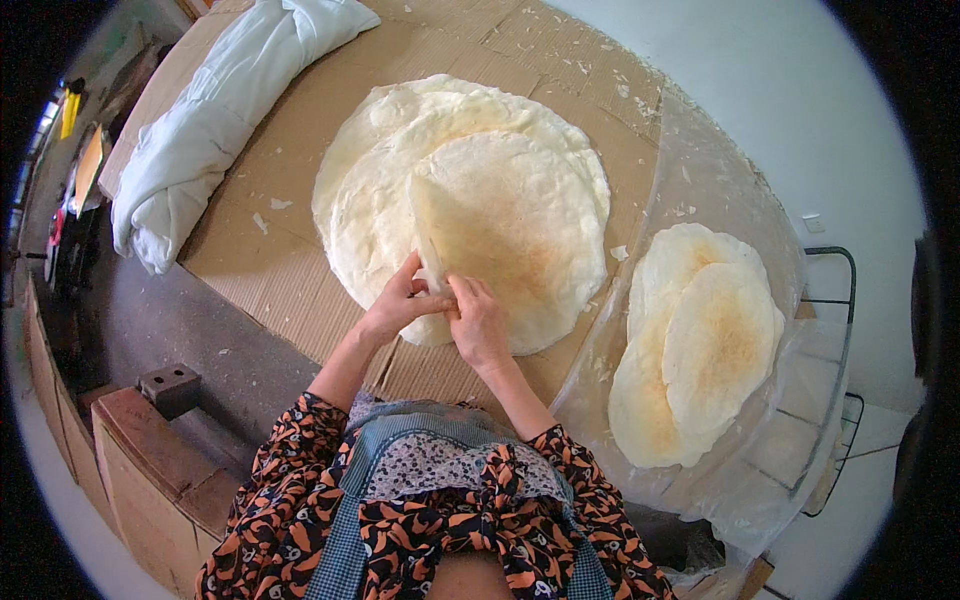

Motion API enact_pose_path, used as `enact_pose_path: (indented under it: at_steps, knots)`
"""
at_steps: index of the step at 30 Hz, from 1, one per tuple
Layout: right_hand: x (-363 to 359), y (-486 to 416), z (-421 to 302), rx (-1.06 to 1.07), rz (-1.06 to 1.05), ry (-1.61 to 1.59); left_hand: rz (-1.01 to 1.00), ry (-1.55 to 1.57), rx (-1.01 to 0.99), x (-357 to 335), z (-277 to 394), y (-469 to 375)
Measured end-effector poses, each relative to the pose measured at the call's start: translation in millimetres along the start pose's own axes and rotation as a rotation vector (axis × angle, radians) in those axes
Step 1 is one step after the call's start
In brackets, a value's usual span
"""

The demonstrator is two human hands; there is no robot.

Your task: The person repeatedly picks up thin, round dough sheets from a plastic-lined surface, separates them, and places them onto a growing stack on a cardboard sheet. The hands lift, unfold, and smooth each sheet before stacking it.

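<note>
A wide pile of large round flatbreads (360,202), pale with faint browning, lies before me. At its near side, my left hand (394,304) pinches the raised edge of the top flatbread (491,195) between thumb and fingers. Close beside it, my right hand (478,319) grips the same edge, its fingers curled over the bread. From both hands the lifted edge runs up and away as a thin ridge, standing off the layers below. My right fingertips are partly hidden by the hand itself.
Corrugated cardboard (270,217) covers the table, with dry flakes scattered on it. On the right, a smaller stack of flatbreads (705,352) rests on clear plastic sheeting (592,390). A rolled white cloth (217,112) lies at left. A black metal rack (853,300) stands beyond the plastic.
</note>
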State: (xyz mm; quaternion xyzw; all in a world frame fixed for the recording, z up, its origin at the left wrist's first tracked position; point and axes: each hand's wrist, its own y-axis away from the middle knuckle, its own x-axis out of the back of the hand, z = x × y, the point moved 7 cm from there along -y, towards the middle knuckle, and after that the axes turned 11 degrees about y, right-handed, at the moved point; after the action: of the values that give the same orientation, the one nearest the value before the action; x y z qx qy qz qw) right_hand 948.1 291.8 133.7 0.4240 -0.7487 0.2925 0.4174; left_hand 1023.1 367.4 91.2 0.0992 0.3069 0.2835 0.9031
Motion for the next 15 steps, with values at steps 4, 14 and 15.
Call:
enact_pose_path:
  at_steps: [4, 14, 15]
  knots:
    - [-3.8, 0.1, 24.7, -0.202, 0.005, -0.027, 0.175, -0.101, -0.065, 9.8, -14.4, -1.2]
    - [3.9, -9.6, 27.2, -0.161, 0.015, 0.061, 0.294, -0.339, 0.027, 20.7, -7.2, -11.9]
    - [-3.4, -11.4, 30.4, -0.184, -0.070, 0.137, 0.336, -0.354, 0.048, 27.0, -10.4, -10.8]
